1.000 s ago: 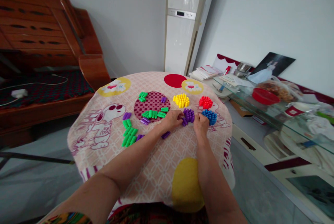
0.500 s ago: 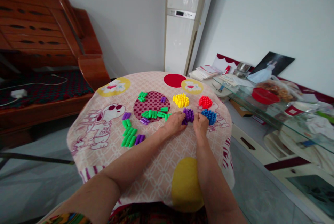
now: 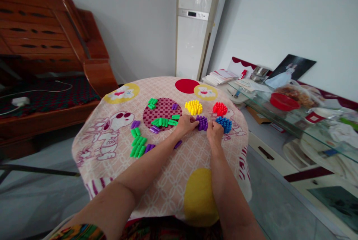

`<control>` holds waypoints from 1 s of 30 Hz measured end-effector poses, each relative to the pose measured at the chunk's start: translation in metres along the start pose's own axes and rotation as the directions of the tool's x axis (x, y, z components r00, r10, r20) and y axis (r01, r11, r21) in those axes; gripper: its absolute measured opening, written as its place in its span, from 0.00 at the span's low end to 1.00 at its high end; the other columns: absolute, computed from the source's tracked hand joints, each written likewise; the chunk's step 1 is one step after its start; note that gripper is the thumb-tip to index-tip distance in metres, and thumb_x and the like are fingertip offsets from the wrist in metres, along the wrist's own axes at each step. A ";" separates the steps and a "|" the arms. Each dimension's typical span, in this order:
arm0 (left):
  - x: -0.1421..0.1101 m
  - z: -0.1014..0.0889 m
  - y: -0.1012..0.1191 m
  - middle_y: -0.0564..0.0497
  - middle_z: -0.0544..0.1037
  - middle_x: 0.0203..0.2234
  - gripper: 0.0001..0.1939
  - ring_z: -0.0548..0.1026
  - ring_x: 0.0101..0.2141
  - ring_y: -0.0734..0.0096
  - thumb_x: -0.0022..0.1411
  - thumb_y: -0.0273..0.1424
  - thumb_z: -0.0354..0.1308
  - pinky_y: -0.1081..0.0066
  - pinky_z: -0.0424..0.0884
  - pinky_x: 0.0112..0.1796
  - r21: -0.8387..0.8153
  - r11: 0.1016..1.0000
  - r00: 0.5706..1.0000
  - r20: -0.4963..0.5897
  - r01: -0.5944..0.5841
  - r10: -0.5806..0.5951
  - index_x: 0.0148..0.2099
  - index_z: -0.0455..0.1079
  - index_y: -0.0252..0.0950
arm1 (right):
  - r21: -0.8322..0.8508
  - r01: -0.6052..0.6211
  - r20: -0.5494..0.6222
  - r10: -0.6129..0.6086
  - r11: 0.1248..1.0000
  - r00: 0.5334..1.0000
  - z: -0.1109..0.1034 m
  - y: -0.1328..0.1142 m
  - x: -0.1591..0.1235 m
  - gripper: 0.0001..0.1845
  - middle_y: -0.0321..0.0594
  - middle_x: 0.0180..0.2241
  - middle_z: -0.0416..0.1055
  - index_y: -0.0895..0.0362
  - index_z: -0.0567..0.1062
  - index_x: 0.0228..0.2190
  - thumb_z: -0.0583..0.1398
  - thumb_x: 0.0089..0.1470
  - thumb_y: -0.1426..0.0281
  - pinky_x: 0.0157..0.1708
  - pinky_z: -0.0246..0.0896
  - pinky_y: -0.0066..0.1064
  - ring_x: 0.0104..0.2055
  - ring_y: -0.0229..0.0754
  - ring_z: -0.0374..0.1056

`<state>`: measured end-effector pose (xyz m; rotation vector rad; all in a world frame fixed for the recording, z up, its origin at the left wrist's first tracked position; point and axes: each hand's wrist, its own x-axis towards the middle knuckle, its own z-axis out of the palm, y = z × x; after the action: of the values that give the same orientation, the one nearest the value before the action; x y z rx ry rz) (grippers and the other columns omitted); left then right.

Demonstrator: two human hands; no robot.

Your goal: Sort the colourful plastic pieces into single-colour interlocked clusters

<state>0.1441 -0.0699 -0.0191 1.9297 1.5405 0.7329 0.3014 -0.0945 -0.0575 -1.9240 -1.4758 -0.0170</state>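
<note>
A bunch of upright purple pegs (image 3: 201,123) stands between my two hands. My left hand (image 3: 186,125) is at its left side, thumb and fingers pinched together at the edge; what is between them is hidden. On the other side, my right hand (image 3: 215,132) has its fingers curled closed between the purple bunch and a bunch of blue pegs (image 3: 224,124). Whether it grips a peg cannot be seen. One loose purple peg (image 3: 178,144) lies beside my left forearm. Green pegs (image 3: 163,122) lie flat in small groups to the left.
Yellow pegs (image 3: 194,107) and red pegs (image 3: 220,109) stand bunched behind my hands. More green pegs (image 3: 138,147) and purple pegs (image 3: 135,124) lie on the left of the round cloth-covered table (image 3: 165,173). A glass-topped cabinet (image 3: 282,117) is at right, a wooden bench (image 3: 41,53) at left.
My left hand has shifted slightly left and away from me, off the purple bunch's near edge. A loose purple peg now shows beside my left forearm. My right hand has barely moved.
</note>
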 end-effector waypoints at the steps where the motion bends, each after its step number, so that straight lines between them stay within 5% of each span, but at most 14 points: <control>1: 0.000 0.002 0.000 0.50 0.81 0.25 0.11 0.79 0.30 0.70 0.61 0.34 0.60 0.74 0.70 0.34 -0.017 1.000 1.000 -0.010 0.004 -0.004 0.38 0.79 0.32 | 0.004 0.001 0.001 -0.001 1.000 1.000 0.000 0.000 0.000 0.21 0.45 0.24 0.72 0.61 0.78 0.24 0.52 0.62 0.67 0.29 0.42 0.32 0.26 0.39 0.58; 7: -0.001 -0.013 -0.002 0.47 0.82 0.30 0.11 0.79 0.33 0.68 0.61 0.33 0.60 0.73 0.71 0.36 -0.005 0.998 0.997 -0.055 -0.058 0.058 0.43 0.76 0.31 | 0.017 -0.001 -0.004 0.002 1.000 1.000 -0.001 0.000 -0.001 0.21 0.43 0.22 0.70 0.60 0.76 0.22 0.52 0.62 0.67 0.29 0.41 0.32 0.25 0.38 0.55; 11: -0.002 -0.072 -0.024 0.47 0.81 0.35 0.10 0.78 0.36 0.66 0.59 0.29 0.61 0.69 0.71 0.39 0.183 0.982 0.984 -0.160 -0.049 0.079 0.43 0.76 0.33 | 0.027 -0.004 -0.009 0.004 1.000 1.000 0.000 0.000 -0.002 0.22 0.42 0.21 0.69 0.60 0.75 0.21 0.52 0.62 0.66 0.29 0.40 0.33 0.24 0.38 0.54; 15: -0.010 -0.133 -0.074 0.42 0.79 0.36 0.10 0.76 0.44 0.50 0.53 0.26 0.64 0.58 0.69 0.45 0.397 0.896 0.953 -0.291 0.198 -0.082 0.41 0.75 0.32 | 0.032 -0.013 -0.009 0.014 0.999 1.000 0.000 0.000 -0.002 0.22 0.42 0.21 0.69 0.60 0.75 0.21 0.52 0.62 0.66 0.28 0.39 0.33 0.24 0.38 0.53; 18: -0.016 -0.154 -0.117 0.45 0.76 0.33 0.15 0.76 0.45 0.46 0.44 0.26 0.69 0.54 0.68 0.45 0.479 0.823 0.949 -0.220 0.306 -0.225 0.37 0.74 0.34 | 0.022 -0.010 -0.006 0.011 1.000 1.000 0.000 -0.001 -0.001 0.22 0.42 0.21 0.69 0.60 0.76 0.21 0.52 0.62 0.67 0.29 0.39 0.33 0.25 0.38 0.53; 21: -0.019 -0.159 -0.146 0.48 0.75 0.30 0.15 0.76 0.43 0.46 0.38 0.21 0.69 0.55 0.69 0.44 0.504 0.801 0.947 -0.171 0.323 -0.274 0.32 0.72 0.35 | 0.017 -0.007 0.000 0.007 1.000 1.000 -0.001 -0.001 -0.001 0.21 0.43 0.22 0.69 0.61 0.76 0.22 0.52 0.62 0.67 0.29 0.40 0.33 0.25 0.38 0.54; 24: -0.017 -0.158 -0.149 0.49 0.75 0.27 0.13 0.77 0.41 0.49 0.39 0.21 0.66 0.59 0.70 0.43 0.501 0.817 0.957 -0.201 0.286 -0.211 0.30 0.71 0.36 | 0.020 -0.012 0.004 0.012 1.000 1.000 -0.002 -0.002 -0.001 0.22 0.43 0.22 0.70 0.60 0.76 0.22 0.52 0.62 0.67 0.29 0.40 0.33 0.25 0.38 0.54; 30: -0.008 -0.122 -0.080 0.49 0.78 0.25 0.08 0.76 0.29 0.65 0.52 0.31 0.62 0.70 0.70 0.34 0.163 0.985 0.972 -0.235 0.059 -0.019 0.37 0.76 0.37 | 0.015 -0.010 0.005 0.010 1.000 1.000 -0.002 -0.001 -0.001 0.22 0.43 0.21 0.69 0.60 0.75 0.22 0.51 0.62 0.67 0.29 0.40 0.33 0.25 0.38 0.54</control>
<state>0.0015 -0.0524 0.0081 1.9844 1.8308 0.8612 0.3008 -0.0964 -0.0561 -1.9205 -1.4657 0.0041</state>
